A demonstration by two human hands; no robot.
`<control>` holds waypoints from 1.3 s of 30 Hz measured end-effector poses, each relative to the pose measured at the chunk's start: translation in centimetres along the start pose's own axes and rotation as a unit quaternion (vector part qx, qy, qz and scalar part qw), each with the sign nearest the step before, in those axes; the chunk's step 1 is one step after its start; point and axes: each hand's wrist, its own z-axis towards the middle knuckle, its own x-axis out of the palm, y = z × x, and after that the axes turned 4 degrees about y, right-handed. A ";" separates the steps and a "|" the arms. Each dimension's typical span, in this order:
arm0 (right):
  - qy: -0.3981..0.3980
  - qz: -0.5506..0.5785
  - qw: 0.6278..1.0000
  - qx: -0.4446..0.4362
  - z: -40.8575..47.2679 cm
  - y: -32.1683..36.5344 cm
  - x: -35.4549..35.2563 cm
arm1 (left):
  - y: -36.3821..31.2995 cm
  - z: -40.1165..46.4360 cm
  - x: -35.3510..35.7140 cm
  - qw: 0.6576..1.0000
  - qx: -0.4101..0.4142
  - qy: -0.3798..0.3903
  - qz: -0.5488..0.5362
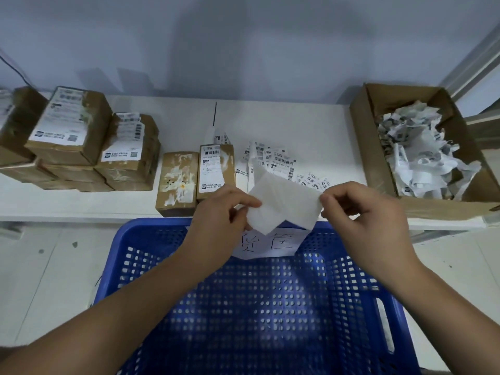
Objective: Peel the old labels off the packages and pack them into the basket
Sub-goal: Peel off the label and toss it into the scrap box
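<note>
white table (297, 125), grey wall (243, 41)

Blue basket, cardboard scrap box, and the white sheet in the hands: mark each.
Blue basket (151, 226): head view, bare far rim at left.
Cardboard scrap box (362, 131): head view, its left wall.
White sheet (284, 204): head view, middle of its blank face.

Single head-worn wide-angle view, looking forward and steeply down over blue basket (259, 307). Basket fills near foreground, close under camera; white table (297, 125) lies beyond basket; wall farther back. Edges curve.
</note>
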 end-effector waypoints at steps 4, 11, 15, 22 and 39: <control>-0.046 -0.046 0.998 -0.012 0.7 -0.3 -2.6 | 1.3 0.8 0.6 0.998 -0.037 -0.030 0.045; -0.146 -0.082 0.986 0.016 1.1 -1.3 -7.7 | 3.3 3.5 3.5 0.994 -0.075 -0.069 0.037; -0.176 -0.089 0.980 0.020 0.8 -1.7 -8.9 | 3.1 5.7 6.4 0.994 -0.076 -0.077 0.018; -0.131 -0.144 0.981 0.010 0.3 -3.0 -9.9 | -1.4 8.9 9.4 0.994 -0.013 -0.103 -0.048; -0.022 -0.257 0.958 0.126 -1.9 -6.5 -14.7 | -13.1 21.3 21.7 0.986 0.064 0.152 -0.036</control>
